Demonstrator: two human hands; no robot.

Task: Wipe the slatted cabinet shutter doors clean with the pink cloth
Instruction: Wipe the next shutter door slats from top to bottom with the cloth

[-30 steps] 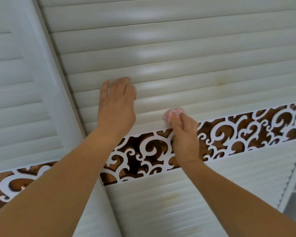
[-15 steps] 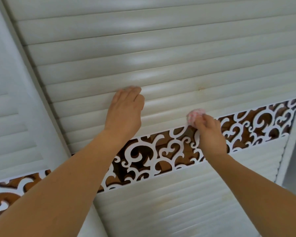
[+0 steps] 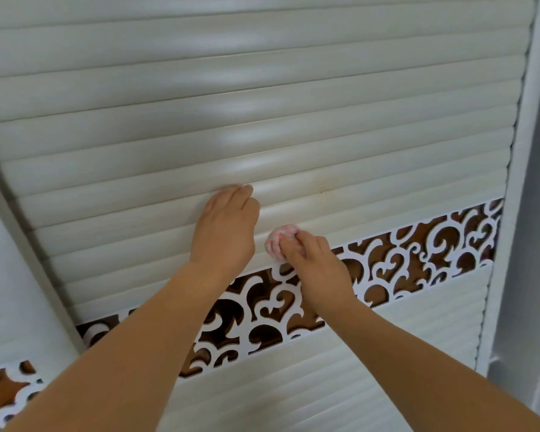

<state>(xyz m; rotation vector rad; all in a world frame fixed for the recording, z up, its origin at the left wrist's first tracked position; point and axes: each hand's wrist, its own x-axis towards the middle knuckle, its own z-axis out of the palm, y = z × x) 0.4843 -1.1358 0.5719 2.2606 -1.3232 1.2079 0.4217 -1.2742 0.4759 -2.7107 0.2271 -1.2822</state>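
I see cream shutter door, slats running left-right, glossy, small brown spot. Pink cloth balled, pinched by right hand on slat just above fretwork band. Left hand flat, fingers straight on slats.

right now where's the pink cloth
In the head view the pink cloth is bunched in the right hand, pressed on the lowest slats of the shutter door, just above the scrollwork band and beside the left hand.
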